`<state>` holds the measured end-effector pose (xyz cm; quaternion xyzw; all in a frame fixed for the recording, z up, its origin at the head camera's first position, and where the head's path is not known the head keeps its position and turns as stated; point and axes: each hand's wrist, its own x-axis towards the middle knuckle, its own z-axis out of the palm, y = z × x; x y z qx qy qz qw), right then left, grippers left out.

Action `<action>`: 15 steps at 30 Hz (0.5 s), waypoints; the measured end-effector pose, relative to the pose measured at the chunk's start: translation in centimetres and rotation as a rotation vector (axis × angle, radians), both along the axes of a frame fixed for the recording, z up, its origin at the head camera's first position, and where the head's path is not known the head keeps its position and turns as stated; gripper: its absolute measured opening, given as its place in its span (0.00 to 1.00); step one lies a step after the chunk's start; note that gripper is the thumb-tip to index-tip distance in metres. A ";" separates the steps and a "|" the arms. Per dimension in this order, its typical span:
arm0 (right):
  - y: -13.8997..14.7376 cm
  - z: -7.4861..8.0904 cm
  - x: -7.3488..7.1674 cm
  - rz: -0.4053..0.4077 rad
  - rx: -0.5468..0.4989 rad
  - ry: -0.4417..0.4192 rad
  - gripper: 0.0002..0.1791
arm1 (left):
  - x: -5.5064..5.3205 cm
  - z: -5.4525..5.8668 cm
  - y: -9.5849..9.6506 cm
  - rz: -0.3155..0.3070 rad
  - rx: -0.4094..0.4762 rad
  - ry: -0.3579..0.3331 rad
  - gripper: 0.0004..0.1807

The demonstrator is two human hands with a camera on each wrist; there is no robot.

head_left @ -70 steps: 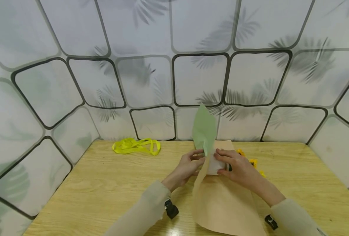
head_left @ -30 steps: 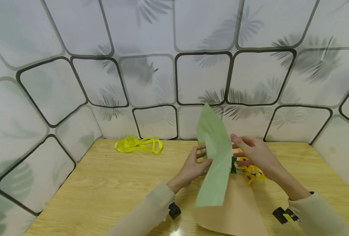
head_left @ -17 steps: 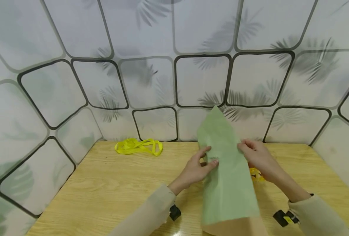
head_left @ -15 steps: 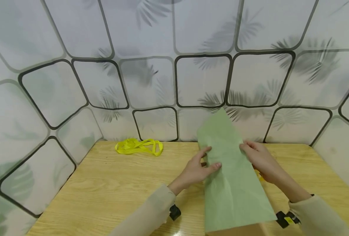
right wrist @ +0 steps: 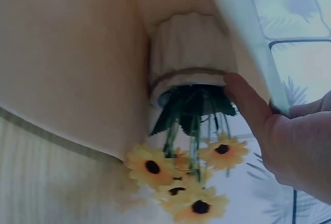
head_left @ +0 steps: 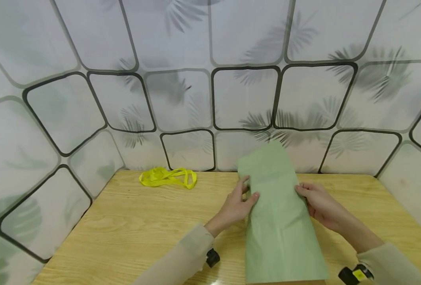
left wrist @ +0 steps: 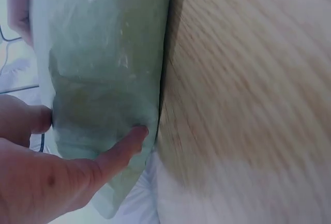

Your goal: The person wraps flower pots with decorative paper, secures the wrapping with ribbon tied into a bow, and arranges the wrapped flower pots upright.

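Observation:
A long sheet of wrapping paper (head_left: 285,237), green outside and brown inside, is folded over a small pale flowerpot (right wrist: 191,43) with a cord band. The pot lies on its side, and yellow sunflowers (right wrist: 201,206) with dark green leaves stick out of its mouth. From the head view the paper hides pot and flowers. My left hand (head_left: 233,206) holds the covered bundle at its left side, thumb and forefinger on the green face (left wrist: 103,89). Between thumb and fingers my right hand (head_left: 322,206) pinches the paper's right edge, one fingertip at the pot's rim.
A loose bundle of yellow ribbon (head_left: 167,177) lies at the back left of the wooden table (head_left: 153,229). Behind the table's far edge rises a patterned wall covering (head_left: 182,99). The paper reaches the near part of the table.
The paper has been folded over to the right, its green side now covering pot and flowers. My right hand released the pot, took the paper's edge and drew it down to the right.

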<state>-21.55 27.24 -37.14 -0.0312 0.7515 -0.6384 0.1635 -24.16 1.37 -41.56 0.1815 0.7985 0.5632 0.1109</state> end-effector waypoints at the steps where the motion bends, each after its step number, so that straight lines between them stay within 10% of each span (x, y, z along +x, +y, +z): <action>1: 0.1 -0.2 0.0 0.001 -0.010 -0.005 0.18 | 0.0 0.0 0.0 0.012 0.007 -0.001 0.36; 9: 0.1 -1.4 -0.1 -0.025 -0.025 0.001 0.19 | 0.4 0.4 0.8 0.108 0.002 0.048 0.27; 15: -0.2 -0.4 0.3 -0.149 0.221 0.167 0.27 | 0.1 0.6 1.0 0.128 -0.037 0.083 0.19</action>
